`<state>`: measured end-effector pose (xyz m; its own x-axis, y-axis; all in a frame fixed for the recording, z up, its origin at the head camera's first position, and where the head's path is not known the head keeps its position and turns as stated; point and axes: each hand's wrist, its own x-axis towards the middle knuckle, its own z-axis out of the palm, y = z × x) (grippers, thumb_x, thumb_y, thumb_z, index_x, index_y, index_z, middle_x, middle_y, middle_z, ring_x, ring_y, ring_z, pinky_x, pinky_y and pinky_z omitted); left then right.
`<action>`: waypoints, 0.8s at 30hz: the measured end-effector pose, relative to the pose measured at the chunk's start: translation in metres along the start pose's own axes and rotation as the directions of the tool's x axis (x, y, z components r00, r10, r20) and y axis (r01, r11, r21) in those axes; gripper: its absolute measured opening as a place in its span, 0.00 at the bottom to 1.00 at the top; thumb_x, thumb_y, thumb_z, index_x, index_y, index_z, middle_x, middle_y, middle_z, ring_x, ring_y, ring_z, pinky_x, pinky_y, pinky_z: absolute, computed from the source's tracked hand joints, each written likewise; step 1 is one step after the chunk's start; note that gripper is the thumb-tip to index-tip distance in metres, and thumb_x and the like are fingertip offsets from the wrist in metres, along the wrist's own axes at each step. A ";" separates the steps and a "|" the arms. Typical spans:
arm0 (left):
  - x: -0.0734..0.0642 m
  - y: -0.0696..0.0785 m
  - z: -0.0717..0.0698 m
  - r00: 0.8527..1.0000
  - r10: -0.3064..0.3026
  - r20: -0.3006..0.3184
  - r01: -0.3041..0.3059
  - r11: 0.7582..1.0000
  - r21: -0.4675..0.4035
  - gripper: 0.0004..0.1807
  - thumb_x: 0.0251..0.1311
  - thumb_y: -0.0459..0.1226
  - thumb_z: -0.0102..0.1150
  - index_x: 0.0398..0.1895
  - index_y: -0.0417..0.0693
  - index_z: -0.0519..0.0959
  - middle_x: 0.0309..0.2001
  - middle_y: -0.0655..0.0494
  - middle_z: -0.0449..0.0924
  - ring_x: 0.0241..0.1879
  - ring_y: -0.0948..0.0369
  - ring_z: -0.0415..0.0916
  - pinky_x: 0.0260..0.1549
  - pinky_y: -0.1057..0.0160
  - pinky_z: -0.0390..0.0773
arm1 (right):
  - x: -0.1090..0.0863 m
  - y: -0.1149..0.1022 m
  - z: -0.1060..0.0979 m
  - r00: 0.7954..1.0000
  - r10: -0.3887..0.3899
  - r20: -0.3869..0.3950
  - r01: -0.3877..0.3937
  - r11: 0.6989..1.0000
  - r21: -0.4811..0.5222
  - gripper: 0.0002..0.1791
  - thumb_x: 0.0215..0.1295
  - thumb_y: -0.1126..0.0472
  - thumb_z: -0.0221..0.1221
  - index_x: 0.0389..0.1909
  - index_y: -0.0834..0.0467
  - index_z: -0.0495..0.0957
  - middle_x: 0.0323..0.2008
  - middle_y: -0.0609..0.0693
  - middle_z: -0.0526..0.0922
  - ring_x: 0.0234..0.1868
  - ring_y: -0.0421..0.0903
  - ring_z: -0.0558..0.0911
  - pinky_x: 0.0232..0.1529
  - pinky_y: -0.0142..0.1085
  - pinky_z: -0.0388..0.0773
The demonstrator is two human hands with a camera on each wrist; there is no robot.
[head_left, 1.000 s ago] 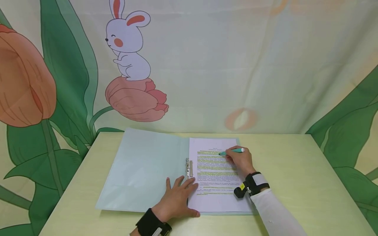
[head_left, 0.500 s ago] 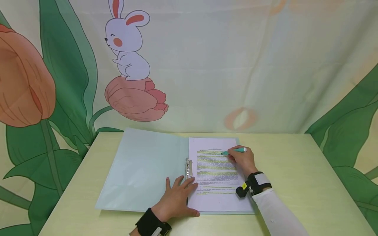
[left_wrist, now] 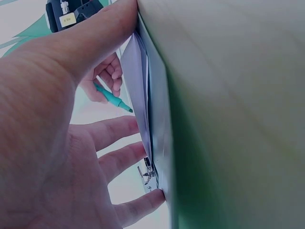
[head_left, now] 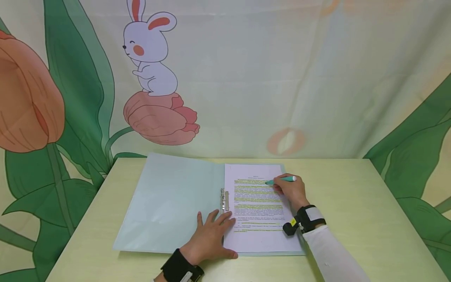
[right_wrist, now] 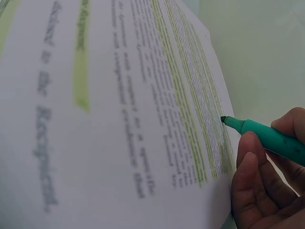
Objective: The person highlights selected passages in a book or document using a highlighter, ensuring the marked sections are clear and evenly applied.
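My right hand (head_left: 291,190) pinches a teal highlighter (head_left: 282,180), its tip right at the upper lines of a printed page (head_left: 258,243). Yellow-green strokes cover many lines of that page, and in the right wrist view the highlighter's dark chisel tip (right_wrist: 224,119) meets the text. My left hand (head_left: 210,238) rests with spread fingers across the spine of an open light-blue folder (head_left: 176,199), fingertips over the page's left edge and thumb at its lower edge. In the left wrist view the fingers (left_wrist: 121,160) lie straight against the sheets.
A metal clip (head_left: 223,200) sits along the folder's spine. The folder lies on a pale yellow table (head_left: 352,219), its left cover slightly raised at the lower edge. Behind the table hangs a cloth (head_left: 239,78) printed with a rabbit and tulips.
My right hand has slid a little to the right along a text line with the highlighter. The left hand stays in place on the folder.
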<state>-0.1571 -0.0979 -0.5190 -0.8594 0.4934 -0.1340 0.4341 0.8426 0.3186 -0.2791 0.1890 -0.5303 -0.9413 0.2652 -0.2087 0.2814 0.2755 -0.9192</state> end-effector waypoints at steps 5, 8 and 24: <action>0.000 0.000 0.000 1.000 0.003 0.001 -0.003 1.000 -0.001 0.54 0.38 0.66 0.71 0.71 0.56 0.68 0.74 0.57 0.61 0.73 0.41 0.53 0.61 0.20 0.44 | -0.002 0.000 -0.003 1.000 -0.004 -0.008 0.004 1.000 -0.023 0.13 0.58 0.56 0.64 0.40 0.60 0.84 0.30 0.52 0.89 0.29 0.41 0.86 0.31 0.29 0.80; -0.001 0.000 0.000 1.000 0.004 0.000 -0.004 1.000 -0.002 0.54 0.38 0.66 0.71 0.71 0.56 0.68 0.74 0.56 0.61 0.73 0.41 0.53 0.61 0.20 0.44 | -0.001 0.000 -0.004 1.000 0.003 -0.015 -0.003 1.000 -0.024 0.13 0.58 0.56 0.64 0.40 0.59 0.84 0.29 0.51 0.89 0.29 0.41 0.86 0.31 0.30 0.80; -0.001 -0.001 -0.001 1.000 0.010 -0.010 -0.010 1.000 0.000 0.54 0.38 0.66 0.71 0.70 0.55 0.68 0.74 0.56 0.62 0.73 0.41 0.53 0.61 0.20 0.45 | 0.002 0.004 -0.012 0.999 0.047 -0.010 -0.047 0.998 0.028 0.15 0.59 0.55 0.65 0.42 0.60 0.83 0.29 0.50 0.88 0.29 0.40 0.85 0.31 0.29 0.80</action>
<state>-0.1570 -0.0988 -0.5183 -0.8574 0.5000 -0.1216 0.4431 0.8376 0.3196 -0.2778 0.2014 -0.5301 -0.9250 0.2875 -0.2483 0.3197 0.2364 -0.9175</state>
